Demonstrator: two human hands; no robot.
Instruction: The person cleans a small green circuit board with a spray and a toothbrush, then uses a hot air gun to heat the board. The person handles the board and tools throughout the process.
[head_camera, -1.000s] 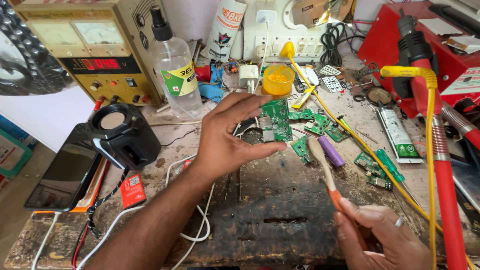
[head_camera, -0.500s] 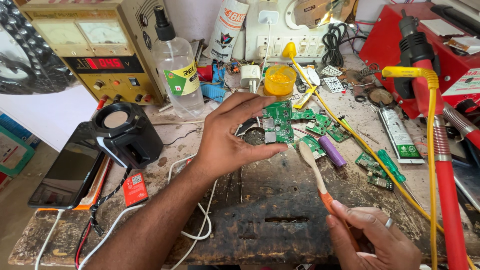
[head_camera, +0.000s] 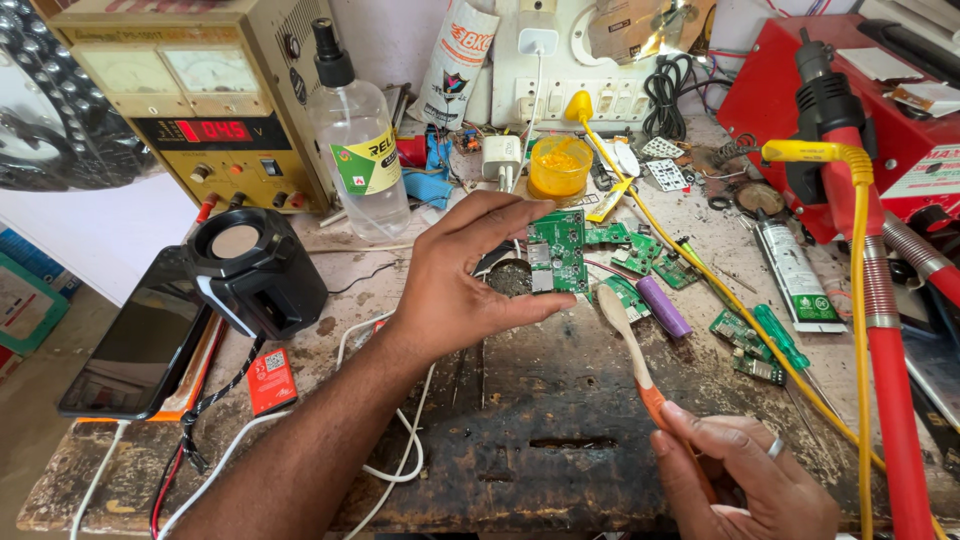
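A clear plastic spray bottle with a black top (head_camera: 357, 140) stands at the back of the counter (head_camera: 560, 440). It has a green and yellow label on its front. Behind it leans a white tube with red print (head_camera: 457, 62). A small red packet with a white square (head_camera: 270, 380) lies flat near the front left, just beside a black round speaker (head_camera: 250, 268). A long white and green packet (head_camera: 795, 272) lies flat on the right side.

The left hand (head_camera: 465, 275) holds a green flat circuit board (head_camera: 557, 252) by its edges, with the thumb under it and the fingers (head_camera: 500, 212) curled over the top. The board is up off the counter, in the middle, in front of a small yellow pot (head_camera: 559, 165).

The right hand (head_camera: 740, 475) is at the bottom right. Its fingers are closed around the orange end of a pale wooden brush (head_camera: 625, 335). The brush tip points up and sits just below the board's right corner.

The brush tip has come closer to the board than it was a moment ago. The right hand has moved up and left a little. The left hand has stayed in almost the same place.
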